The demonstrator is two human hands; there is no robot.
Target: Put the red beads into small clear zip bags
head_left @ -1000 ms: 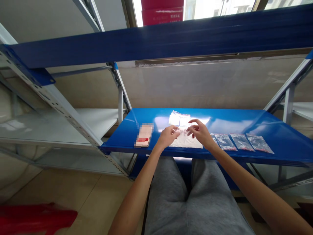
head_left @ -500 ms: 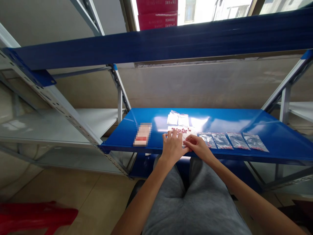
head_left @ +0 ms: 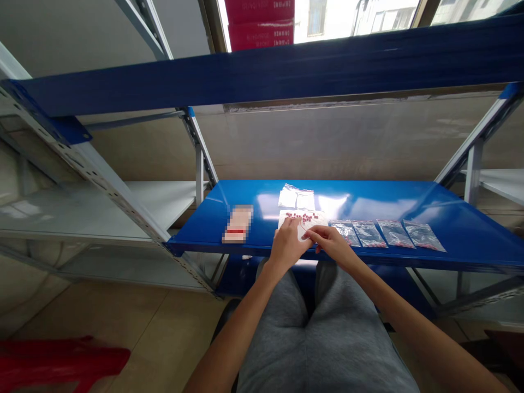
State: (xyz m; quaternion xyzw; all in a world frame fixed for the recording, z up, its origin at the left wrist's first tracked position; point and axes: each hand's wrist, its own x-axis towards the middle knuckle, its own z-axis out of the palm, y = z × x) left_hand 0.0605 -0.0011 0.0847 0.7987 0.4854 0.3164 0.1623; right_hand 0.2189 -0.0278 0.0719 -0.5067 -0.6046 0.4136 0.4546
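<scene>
While your two hands meet at the near edge of the blue surface [head_left: 368, 202], your left grip [head_left: 287, 240] bends over the pale sheet [head_left: 322, 221], its fingers curled forward; you cannot tell whether it holds anything, because the back of the hand hides the palm. Your right grip [head_left: 327, 241] is just beside it, thumb and forefinger drawn in toward the left thumb, but whatever may lie between their tips is too small to tell, so its hold stays unclear too. Just beyond your left grip, the small red pieces [head_left: 306, 217] lie scattered over the far part of the sheet. Farther off behind them, two white packets [head_left: 305, 199] lie side by side. To the right of your right grip, four clear bags [head_left: 395, 233] lie flat in a row, the nearest one just beside that hand, with red bits showing toward their near ends. Well to the left of your left grip is a flat, pale pink item [head_left: 237, 225] with a red band, blurred by blocks.
</scene>
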